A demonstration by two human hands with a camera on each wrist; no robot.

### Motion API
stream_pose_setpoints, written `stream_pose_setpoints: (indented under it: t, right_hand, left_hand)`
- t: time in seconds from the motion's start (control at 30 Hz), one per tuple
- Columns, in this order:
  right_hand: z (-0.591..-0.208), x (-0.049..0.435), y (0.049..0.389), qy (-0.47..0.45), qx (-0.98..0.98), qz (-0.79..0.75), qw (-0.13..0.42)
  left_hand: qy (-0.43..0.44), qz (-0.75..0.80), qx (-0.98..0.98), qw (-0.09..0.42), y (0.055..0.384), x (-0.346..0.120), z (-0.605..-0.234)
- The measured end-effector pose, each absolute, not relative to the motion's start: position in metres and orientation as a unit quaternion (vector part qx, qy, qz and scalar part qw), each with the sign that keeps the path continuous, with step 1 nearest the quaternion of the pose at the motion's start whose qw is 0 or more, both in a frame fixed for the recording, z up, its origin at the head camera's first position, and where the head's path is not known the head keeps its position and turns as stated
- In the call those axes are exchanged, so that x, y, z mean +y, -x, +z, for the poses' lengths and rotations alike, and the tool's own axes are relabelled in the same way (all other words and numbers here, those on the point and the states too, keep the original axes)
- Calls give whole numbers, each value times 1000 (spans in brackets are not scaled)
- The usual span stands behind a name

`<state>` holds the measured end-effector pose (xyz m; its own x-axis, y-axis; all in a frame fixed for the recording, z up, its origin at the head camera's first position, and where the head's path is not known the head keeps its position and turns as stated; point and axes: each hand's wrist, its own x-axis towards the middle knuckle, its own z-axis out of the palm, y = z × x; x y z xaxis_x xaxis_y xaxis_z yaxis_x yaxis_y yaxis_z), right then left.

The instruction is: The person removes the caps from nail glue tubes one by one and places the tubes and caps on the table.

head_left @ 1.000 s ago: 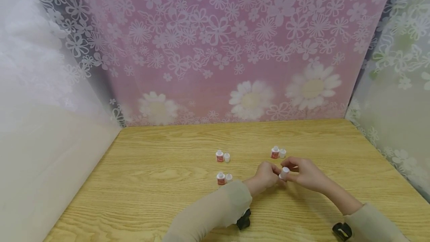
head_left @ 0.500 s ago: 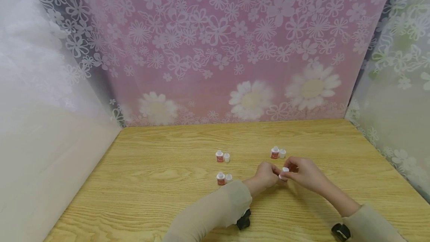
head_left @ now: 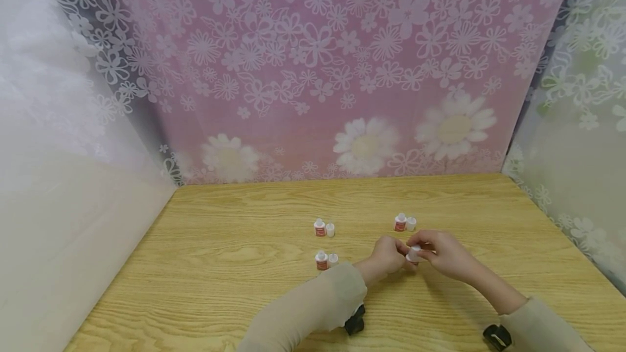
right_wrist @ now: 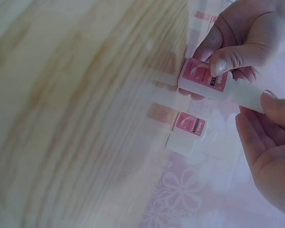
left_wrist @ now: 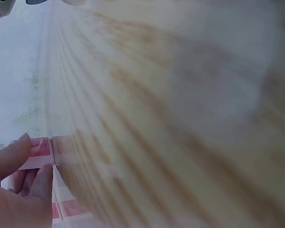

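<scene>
My left hand [head_left: 388,254] grips a small white bottle with a red label [right_wrist: 204,78], thumb across the label, as the right wrist view shows. It stands low over the wooden table. My right hand [head_left: 445,254] pinches the white cap [right_wrist: 248,95] at the bottle's neck between thumb and fingers. Behind the hands in the head view, another such bottle [head_left: 400,223] stands upright with its cap [head_left: 411,224] off beside it. From the left wrist, part of the held bottle's label [left_wrist: 40,147] shows past the thumb.
To the left on the wooden table [head_left: 235,265] stand two more uncapped bottles, a far one [head_left: 320,228] and a near one [head_left: 321,261]. Each has its cap alongside. The left forearm reaches close in front of the near one. A flowered pink backdrop [head_left: 293,124] rises behind the table.
The right thumb and fingers have shifted their hold around the cap, closing over it and then easing back a little. The left hand and the standing bottles stay where they were.
</scene>
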<state>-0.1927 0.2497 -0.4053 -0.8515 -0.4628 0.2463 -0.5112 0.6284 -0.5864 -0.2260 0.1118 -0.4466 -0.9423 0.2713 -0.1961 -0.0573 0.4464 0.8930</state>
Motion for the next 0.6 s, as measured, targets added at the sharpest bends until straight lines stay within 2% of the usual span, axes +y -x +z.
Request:
stream_pose_setpoints:
  t: [0.13,0.37,0.6]
  right_hand:
    - [-405,249,192,-251,-905,343,25]
    - [-407,246,193,-179,-923,337,57]
    - [-408,247,194,-184,-927,321,67]
  left_hand:
    - [-63,521,838,153,226,112,-448]
    - [-82,516,842,136,226,111,-447]
    - [-85,520,838,140,226,111,-446]
